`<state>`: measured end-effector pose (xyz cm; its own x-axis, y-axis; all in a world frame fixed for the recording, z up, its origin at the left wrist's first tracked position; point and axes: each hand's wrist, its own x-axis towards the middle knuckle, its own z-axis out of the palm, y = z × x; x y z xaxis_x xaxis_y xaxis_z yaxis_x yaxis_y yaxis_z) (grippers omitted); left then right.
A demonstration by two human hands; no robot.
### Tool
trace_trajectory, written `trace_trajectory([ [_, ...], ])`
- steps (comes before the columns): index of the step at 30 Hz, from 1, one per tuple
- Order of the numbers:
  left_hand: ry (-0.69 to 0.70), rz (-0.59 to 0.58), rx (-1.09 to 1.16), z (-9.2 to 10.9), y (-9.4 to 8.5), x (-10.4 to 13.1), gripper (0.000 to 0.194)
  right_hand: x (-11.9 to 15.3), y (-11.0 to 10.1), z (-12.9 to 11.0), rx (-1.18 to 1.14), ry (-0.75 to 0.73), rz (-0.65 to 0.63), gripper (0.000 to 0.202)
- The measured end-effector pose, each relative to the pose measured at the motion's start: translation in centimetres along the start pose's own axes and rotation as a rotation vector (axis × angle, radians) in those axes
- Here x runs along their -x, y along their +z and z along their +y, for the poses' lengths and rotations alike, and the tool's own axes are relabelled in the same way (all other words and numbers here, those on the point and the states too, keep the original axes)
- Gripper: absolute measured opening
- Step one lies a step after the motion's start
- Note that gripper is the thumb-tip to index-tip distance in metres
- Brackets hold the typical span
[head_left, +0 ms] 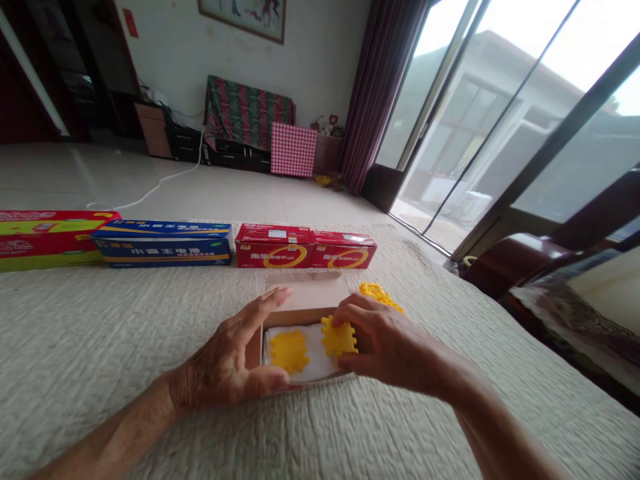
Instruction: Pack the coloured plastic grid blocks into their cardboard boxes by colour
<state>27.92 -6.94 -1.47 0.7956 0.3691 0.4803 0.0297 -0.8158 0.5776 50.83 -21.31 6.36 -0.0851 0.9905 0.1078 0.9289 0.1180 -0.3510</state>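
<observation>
Right hand: grip was closed, thumb and fingers pinching a square yellow plastic tile with notched edges over the box's right part. Left hand: grip was spread wide about the box's left end. Open cardboard box: far flap lay back; white lining carried a second yellow tile. Yellow notched pieces lay beyond the right hand. Near the cream quilted cover's far edge stood two red cartons, a blue carton and a red-and-green carton.

Hands, yellow pieces, open box
</observation>
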Motion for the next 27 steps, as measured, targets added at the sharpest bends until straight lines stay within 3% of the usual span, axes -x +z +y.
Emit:
trace_trajectory([
  [6, -0.012, -0.016, -0.028, 0.1, -0.1, 0.0, 0.089, 0.3, -1.1, 0.3, -0.002, -0.007, 0.072, 0.03],
  [9, -0.011, -0.022, -0.038, 0.0, -0.1, 0.0, 0.089, 1.1, -2.5, 2.7, 0.032, 0.027, 0.187, 0.022],
  [12, -0.006, -0.012, -0.044, -0.1, 0.0, 0.2, 0.087, 2.1, -3.8, 6.5, 0.108, 0.121, 0.249, 0.018],
  [17, -0.034, 0.006, -0.041, -0.4, 0.3, 0.4, 0.082, 3.0, -4.0, 11.4, 0.164, 0.338, 0.06, 0.028],
  [21, -0.06, 0.034, -0.045, -0.5, 0.5, 0.5, 0.078, 2.7, -3.5, 11.8, 0.178, 0.425, -0.045, 0.035],
  [27, -0.07, 0.054, -0.078, -0.2, 0.5, 0.5, 0.077, 2.4, -2.8, 11.6, 0.172, 0.431, -0.051, 0.043],
])
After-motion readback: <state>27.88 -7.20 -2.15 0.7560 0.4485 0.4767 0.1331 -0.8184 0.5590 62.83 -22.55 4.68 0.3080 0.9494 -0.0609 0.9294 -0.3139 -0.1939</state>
